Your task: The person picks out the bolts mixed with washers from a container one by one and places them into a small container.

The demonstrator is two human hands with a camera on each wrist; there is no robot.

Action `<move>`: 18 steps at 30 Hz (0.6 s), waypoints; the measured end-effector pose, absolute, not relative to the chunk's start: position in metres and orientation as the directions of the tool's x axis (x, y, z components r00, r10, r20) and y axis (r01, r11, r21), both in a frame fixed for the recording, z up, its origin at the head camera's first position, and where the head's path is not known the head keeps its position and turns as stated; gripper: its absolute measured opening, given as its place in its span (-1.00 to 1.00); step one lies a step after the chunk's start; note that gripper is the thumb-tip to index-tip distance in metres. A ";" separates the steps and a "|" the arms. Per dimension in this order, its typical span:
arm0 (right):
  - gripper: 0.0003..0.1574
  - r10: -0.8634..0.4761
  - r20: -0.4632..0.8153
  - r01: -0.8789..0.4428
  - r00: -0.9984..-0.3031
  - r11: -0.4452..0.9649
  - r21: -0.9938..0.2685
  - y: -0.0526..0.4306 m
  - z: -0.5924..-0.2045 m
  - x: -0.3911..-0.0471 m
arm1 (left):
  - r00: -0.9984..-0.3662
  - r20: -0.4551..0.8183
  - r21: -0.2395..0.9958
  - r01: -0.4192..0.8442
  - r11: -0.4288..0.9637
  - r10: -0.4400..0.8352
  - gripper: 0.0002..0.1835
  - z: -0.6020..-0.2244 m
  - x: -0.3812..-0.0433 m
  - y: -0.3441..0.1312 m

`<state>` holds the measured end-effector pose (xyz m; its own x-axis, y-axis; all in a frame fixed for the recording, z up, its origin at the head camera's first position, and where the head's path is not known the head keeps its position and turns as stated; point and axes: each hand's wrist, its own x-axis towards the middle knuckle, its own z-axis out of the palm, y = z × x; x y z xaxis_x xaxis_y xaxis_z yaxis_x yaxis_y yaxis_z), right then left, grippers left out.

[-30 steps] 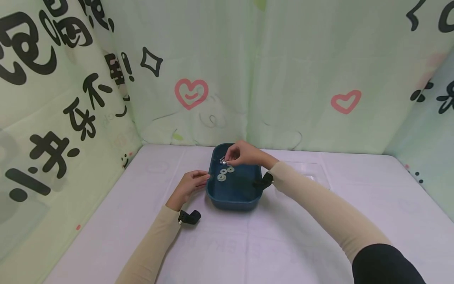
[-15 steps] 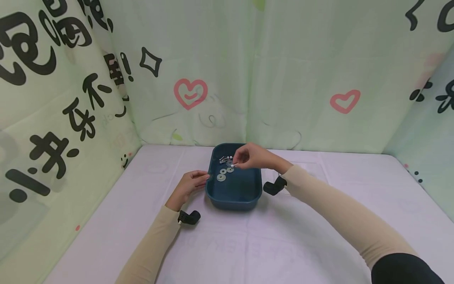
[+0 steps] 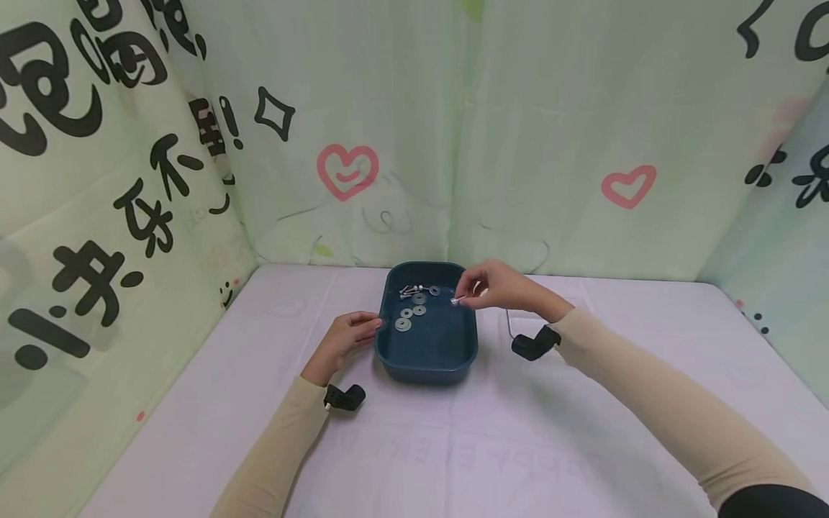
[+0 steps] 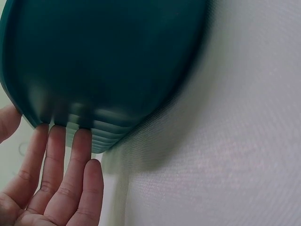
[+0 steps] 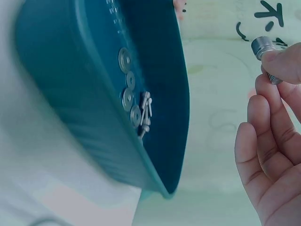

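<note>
My right hand (image 3: 495, 288) pinches a short silver bolt (image 5: 264, 47) between thumb and index finger, over the right rim of a dark blue plastic bin (image 3: 430, 352). The right wrist view shows its knurled round head and threaded shank. Inside the bin, several flat washers (image 3: 406, 313) lie on the left side, with a small pile of bolts (image 3: 409, 291) behind them. My left hand (image 3: 352, 338) rests at the bin's left side; in the left wrist view its straight fingers (image 4: 56, 155) touch the outer wall, with the thumb near the rim.
Partly hidden behind my right wrist, a clear plastic tray (image 3: 527, 322) lies on the table right of the bin. A pale cloth (image 3: 414, 446) covers the table. Printed curtains (image 3: 531, 144) stand along the back and both sides.
My right hand has lifted away from the bolt pile and moved right to the bin's right rim, carrying a bolt. My left hand and the bin have stayed in place.
</note>
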<state>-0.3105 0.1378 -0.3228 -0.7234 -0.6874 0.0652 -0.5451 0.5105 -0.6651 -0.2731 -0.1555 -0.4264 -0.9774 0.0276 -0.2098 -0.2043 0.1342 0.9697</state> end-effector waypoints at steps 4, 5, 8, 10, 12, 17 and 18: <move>-0.92 -0.674 0.076 -0.541 -0.735 0.516 -0.664 0.150 -0.322 -0.309 | -0.979 -0.202 0.972 -0.196 0.128 0.034 -0.60 -0.426 -0.272 -0.156; -0.92 -0.669 0.080 -0.541 -0.739 0.517 -0.663 0.153 -0.322 -0.309 | -0.979 -0.202 0.972 -0.197 0.126 0.035 -0.60 -0.426 -0.272 -0.156; -0.91 -0.652 0.093 -0.536 -0.752 0.523 -0.663 0.161 -0.322 -0.309 | -0.978 -0.204 0.973 -0.198 0.121 0.039 -0.58 -0.426 -0.272 -0.156; -0.91 -0.641 0.096 -0.528 -0.762 0.528 -0.665 0.167 -0.322 -0.309 | -0.978 -0.204 0.973 -0.198 0.121 0.039 -0.58 -0.426 -0.272 -0.156; -0.91 -0.631 0.094 -0.518 -0.770 0.533 -0.668 0.173 -0.323 -0.309 | -0.978 -0.203 0.973 -0.197 0.121 0.039 -0.59 -0.426 -0.273 -0.156; -0.91 -0.609 0.092 -0.501 -0.788 0.546 -0.672 0.188 -0.322 -0.308 | -0.978 -0.208 0.971 -0.202 0.131 0.034 -0.59 -0.425 -0.273 -0.155; -0.92 -0.602 0.094 -0.497 -0.793 0.550 -0.671 0.191 -0.322 -0.308 | -0.977 -0.212 0.970 -0.206 0.132 0.031 -0.59 -0.425 -0.273 -0.155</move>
